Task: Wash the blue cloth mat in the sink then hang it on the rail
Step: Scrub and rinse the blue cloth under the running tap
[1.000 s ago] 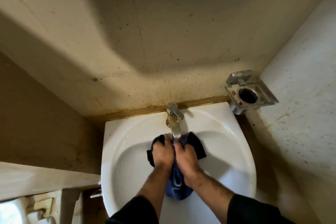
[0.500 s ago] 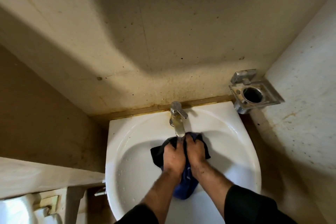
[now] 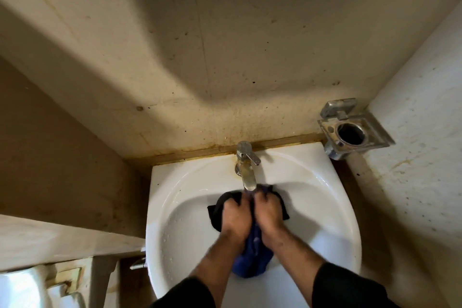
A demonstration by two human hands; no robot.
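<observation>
Since a second ago both hands have slid up toward twelve o'clock, so the knuckles now sit right under the tap (image 3: 246, 170) spout instead of short of it. The left hand (image 3: 236, 215) and right hand (image 3: 268, 212) lie side by side, touching, each grip clamped on a bunch of the blue cloth mat (image 3: 252, 261), which is gathered between them inside the sink (image 3: 332, 207). The mat's dark upper part spreads out past the hands at nine and three o'clock, while its bluer end hangs toward six o'clock against the basin's front wall. Holding it bunched directly beneath the spout looks meant to catch the water where the two fists rub the fabric together (whether water is running cannot be made out). At two o'clock a metal holder (image 3: 353, 130) is fixed to the wall, well apart. No rail is in view, so the hanging step remains.
</observation>
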